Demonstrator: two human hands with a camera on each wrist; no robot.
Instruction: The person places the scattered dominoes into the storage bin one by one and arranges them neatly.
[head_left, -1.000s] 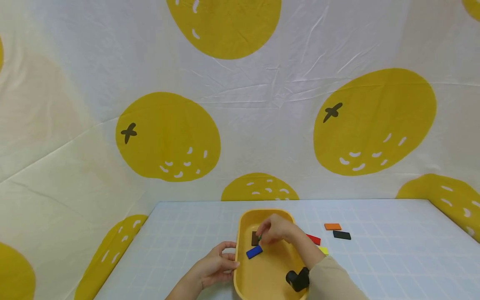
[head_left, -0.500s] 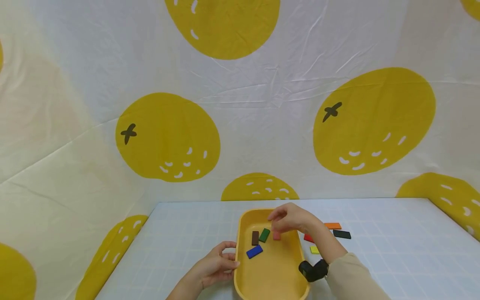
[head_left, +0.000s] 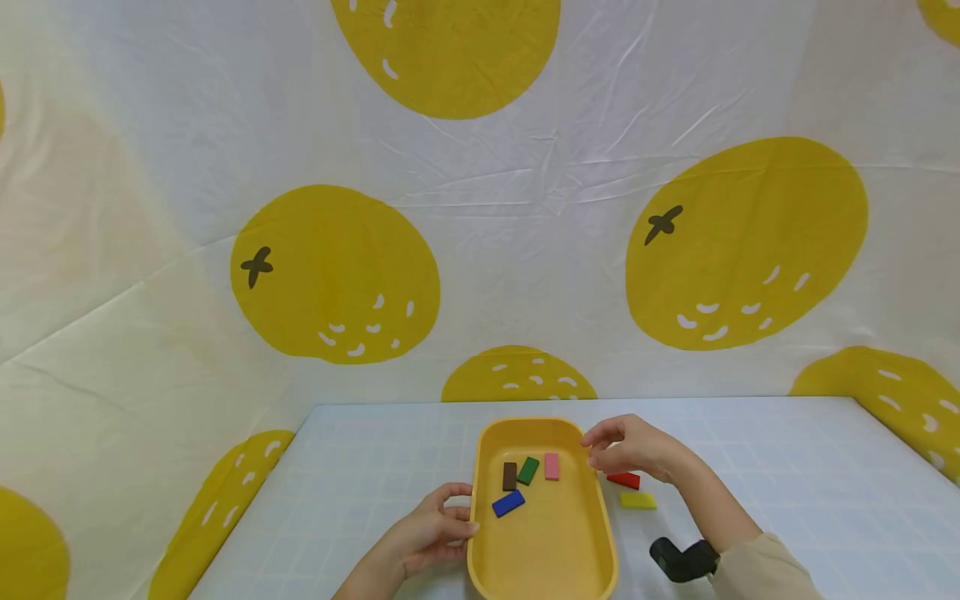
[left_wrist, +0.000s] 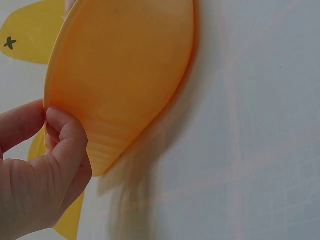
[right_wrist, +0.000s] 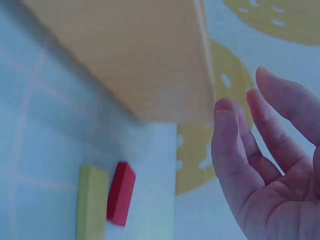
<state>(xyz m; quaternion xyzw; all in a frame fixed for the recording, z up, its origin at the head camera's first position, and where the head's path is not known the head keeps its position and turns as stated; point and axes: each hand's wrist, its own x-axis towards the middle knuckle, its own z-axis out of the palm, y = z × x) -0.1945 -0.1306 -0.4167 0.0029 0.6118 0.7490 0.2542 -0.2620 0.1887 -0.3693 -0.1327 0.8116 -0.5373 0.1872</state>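
A deep yellow-orange plastic tray [head_left: 542, 554] stands on the table in front of me. My left hand [head_left: 433, 527] grips its left rim; the left wrist view shows thumb and curled fingers pinching the edge [left_wrist: 48, 85]. Flat in the tray's far half lie a brown block [head_left: 509, 477], a green block [head_left: 528, 471], a pink block [head_left: 552, 467] and a blue block [head_left: 508, 503]. My right hand [head_left: 637, 447] hovers by the tray's far right rim, fingers loosely bent with nothing between them. Below it on the table are a red block [right_wrist: 121, 194] and a yellow block [right_wrist: 92, 202].
The pale gridded table [head_left: 795, 492] runs back to a white cloth [head_left: 525, 275] printed with large yellow fruit. More cloth hangs along the left side. A black wrist camera [head_left: 684, 559] sits on my right forearm, and the arm blocks part of the table's right side.
My right hand let go of the green block, then the pink block, inside the tray and moved right, out past the rim. It now covers the orange and black blocks. The left hand kept still.
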